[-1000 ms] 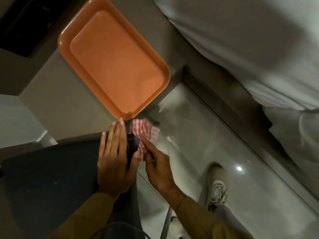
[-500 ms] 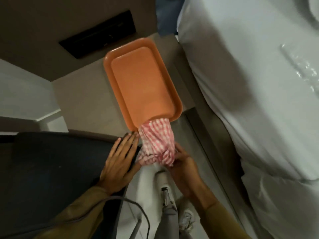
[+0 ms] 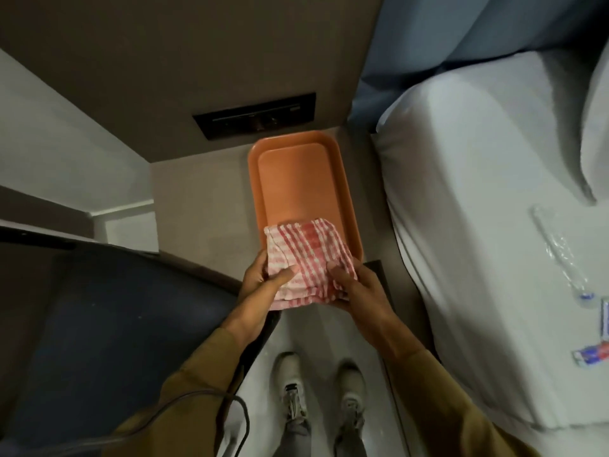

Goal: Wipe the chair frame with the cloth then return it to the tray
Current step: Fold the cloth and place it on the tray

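A red-and-white checked cloth (image 3: 306, 258) is held folded between both hands, its far part lying over the near end of the orange tray (image 3: 296, 169). My left hand (image 3: 260, 282) grips the cloth's left side with the thumb on top. My right hand (image 3: 356, 288) grips its right side. The tray rests on a beige bedside table (image 3: 197, 206). The dark chair (image 3: 115, 318) fills the lower left, its edge just beside my left wrist.
A white bed (image 3: 487, 225) runs along the right, with small packets near its edge. A black control panel (image 3: 253, 115) is set in the wall behind the tray. My two shoes (image 3: 323, 397) stand on the shiny floor. A cable crosses the bottom left.
My left hand left the chair edge and took hold of the cloth. Both hands lifted the cloth up over the tray's near end. The view rose and tilted forward.
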`<move>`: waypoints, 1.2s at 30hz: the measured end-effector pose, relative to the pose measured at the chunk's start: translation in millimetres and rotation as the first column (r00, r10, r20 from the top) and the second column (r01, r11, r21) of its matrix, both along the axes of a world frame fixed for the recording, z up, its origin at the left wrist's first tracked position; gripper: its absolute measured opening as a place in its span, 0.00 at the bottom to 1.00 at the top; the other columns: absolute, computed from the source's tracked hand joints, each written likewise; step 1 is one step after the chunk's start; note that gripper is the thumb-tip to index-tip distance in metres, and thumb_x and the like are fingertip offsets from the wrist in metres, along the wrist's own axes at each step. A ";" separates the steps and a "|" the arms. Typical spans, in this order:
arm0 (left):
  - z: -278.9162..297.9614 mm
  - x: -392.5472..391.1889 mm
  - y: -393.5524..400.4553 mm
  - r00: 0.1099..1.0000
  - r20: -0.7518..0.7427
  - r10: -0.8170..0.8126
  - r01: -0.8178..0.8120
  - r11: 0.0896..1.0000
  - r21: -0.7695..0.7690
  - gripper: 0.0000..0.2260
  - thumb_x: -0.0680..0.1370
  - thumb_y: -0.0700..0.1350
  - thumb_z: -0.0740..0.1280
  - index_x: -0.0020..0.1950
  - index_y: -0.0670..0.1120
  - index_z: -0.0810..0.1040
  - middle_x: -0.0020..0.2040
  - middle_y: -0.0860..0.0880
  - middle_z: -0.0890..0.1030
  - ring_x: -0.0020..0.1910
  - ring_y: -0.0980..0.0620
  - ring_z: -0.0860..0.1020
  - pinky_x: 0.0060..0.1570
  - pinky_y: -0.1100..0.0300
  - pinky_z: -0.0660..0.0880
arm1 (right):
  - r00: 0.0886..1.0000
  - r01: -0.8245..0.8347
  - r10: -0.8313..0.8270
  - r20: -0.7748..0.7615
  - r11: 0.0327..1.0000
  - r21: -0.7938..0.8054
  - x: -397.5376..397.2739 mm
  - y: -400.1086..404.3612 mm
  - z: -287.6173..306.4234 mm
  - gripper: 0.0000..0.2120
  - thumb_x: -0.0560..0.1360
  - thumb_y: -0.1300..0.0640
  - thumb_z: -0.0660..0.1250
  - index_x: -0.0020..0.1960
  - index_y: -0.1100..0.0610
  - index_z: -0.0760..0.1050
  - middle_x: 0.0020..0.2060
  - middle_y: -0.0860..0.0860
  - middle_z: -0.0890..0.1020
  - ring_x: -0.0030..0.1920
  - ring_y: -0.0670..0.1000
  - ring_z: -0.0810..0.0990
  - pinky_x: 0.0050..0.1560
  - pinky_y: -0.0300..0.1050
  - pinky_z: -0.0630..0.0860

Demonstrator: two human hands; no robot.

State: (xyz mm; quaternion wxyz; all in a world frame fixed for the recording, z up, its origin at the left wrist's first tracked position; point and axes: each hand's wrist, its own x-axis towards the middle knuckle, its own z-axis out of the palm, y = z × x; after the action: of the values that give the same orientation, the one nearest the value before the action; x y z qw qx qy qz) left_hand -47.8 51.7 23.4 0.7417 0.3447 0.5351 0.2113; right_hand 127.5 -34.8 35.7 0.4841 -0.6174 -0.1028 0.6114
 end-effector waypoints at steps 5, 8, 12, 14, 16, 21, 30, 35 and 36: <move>-10.3 18.9 17.2 0.953 -0.299 0.042 0.021 0.979 0.205 0.28 0.83 0.35 0.71 0.82 0.47 0.69 0.73 0.45 0.82 0.71 0.46 0.82 0.67 0.54 0.82 | 0.848 -0.159 0.204 0.489 0.978 -0.133 22.2 22.8 -12.0 0.12 0.79 0.54 0.73 0.60 0.57 0.83 0.53 0.53 0.88 0.51 0.52 0.87 0.57 0.46 0.84; -20.3 30.6 16.3 0.919 -0.395 -0.010 0.127 0.954 0.272 0.32 0.84 0.33 0.69 0.87 0.47 0.63 0.78 0.43 0.78 0.77 0.45 0.77 0.78 0.48 0.76 | 0.787 -0.158 0.223 0.575 0.974 -0.162 28.1 32.2 -23.1 0.16 0.78 0.56 0.74 0.65 0.59 0.80 0.58 0.56 0.86 0.57 0.54 0.86 0.62 0.45 0.81; -37.1 46.2 12.5 0.894 -0.447 0.038 0.126 0.936 0.330 0.35 0.84 0.33 0.68 0.88 0.47 0.59 0.81 0.43 0.72 0.81 0.44 0.72 0.84 0.42 0.69 | 0.712 -0.135 0.193 0.675 0.981 -0.139 35.7 42.2 -43.8 0.14 0.80 0.55 0.72 0.62 0.61 0.81 0.56 0.57 0.87 0.49 0.50 0.87 0.49 0.24 0.76; -47.0 51.4 13.7 0.880 -0.471 0.068 0.122 0.924 0.362 0.36 0.84 0.35 0.69 0.88 0.48 0.57 0.80 0.42 0.69 0.78 0.48 0.70 0.84 0.44 0.68 | 0.714 -0.124 0.186 0.674 0.982 -0.140 37.8 48.3 -57.7 0.13 0.81 0.54 0.70 0.62 0.61 0.79 0.54 0.55 0.87 0.39 0.36 0.81 0.37 0.14 0.70; -54.9 51.4 17.9 0.868 -0.491 0.072 0.169 0.888 0.429 0.37 0.84 0.38 0.70 0.89 0.47 0.54 0.81 0.42 0.63 0.77 0.53 0.67 0.81 0.51 0.68 | 0.725 -0.112 0.175 0.666 0.984 -0.138 39.0 54.1 -72.0 0.14 0.83 0.53 0.68 0.64 0.60 0.76 0.49 0.47 0.85 0.33 0.30 0.80 0.33 0.14 0.70; -57.6 47.8 26.3 0.769 -0.634 -0.080 0.427 0.803 0.417 0.33 0.84 0.53 0.66 0.87 0.56 0.58 0.88 0.46 0.54 0.85 0.44 0.62 0.83 0.45 0.70 | 0.620 -0.191 0.295 0.727 0.956 -0.224 39.3 50.2 -90.9 0.24 0.82 0.41 0.60 0.74 0.49 0.64 0.60 0.51 0.78 0.43 0.38 0.80 0.47 0.39 0.82; -60.3 41.0 11.1 0.174 -0.930 -0.323 0.913 0.408 0.029 0.22 0.90 0.53 0.57 0.82 0.47 0.72 0.87 0.44 0.60 0.88 0.42 0.58 0.87 0.47 0.62 | 0.890 -0.090 0.180 0.420 0.970 -0.225 41.0 39.6 -105.1 0.19 0.80 0.34 0.60 0.64 0.44 0.72 0.45 0.36 0.86 0.43 0.37 0.87 0.41 0.38 0.83; -64.5 36.1 1.5 0.195 -0.930 -0.313 0.900 0.433 0.044 0.23 0.89 0.53 0.60 0.80 0.43 0.75 0.87 0.42 0.64 0.87 0.41 0.61 0.88 0.47 0.62 | 0.912 -0.102 0.171 0.372 0.975 -0.197 41.2 39.1 -111.1 0.17 0.84 0.41 0.60 0.69 0.47 0.72 0.51 0.40 0.84 0.46 0.34 0.86 0.50 0.42 0.86; -65.2 35.5 -1.2 0.199 -0.929 -0.312 0.898 0.438 0.045 0.23 0.89 0.53 0.61 0.80 0.42 0.75 0.87 0.41 0.64 0.87 0.40 0.62 0.88 0.47 0.62 | 0.922 -0.099 0.165 0.351 0.975 -0.198 40.7 37.3 -111.7 0.18 0.84 0.40 0.60 0.69 0.47 0.71 0.52 0.40 0.84 0.47 0.36 0.86 0.52 0.44 0.86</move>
State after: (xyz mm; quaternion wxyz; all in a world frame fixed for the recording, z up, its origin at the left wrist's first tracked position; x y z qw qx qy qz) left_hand -12.3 50.5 -41.8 0.2576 0.8041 0.5112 -0.1603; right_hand 168.2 2.5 -76.0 0.3575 -0.7525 -0.1777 0.5237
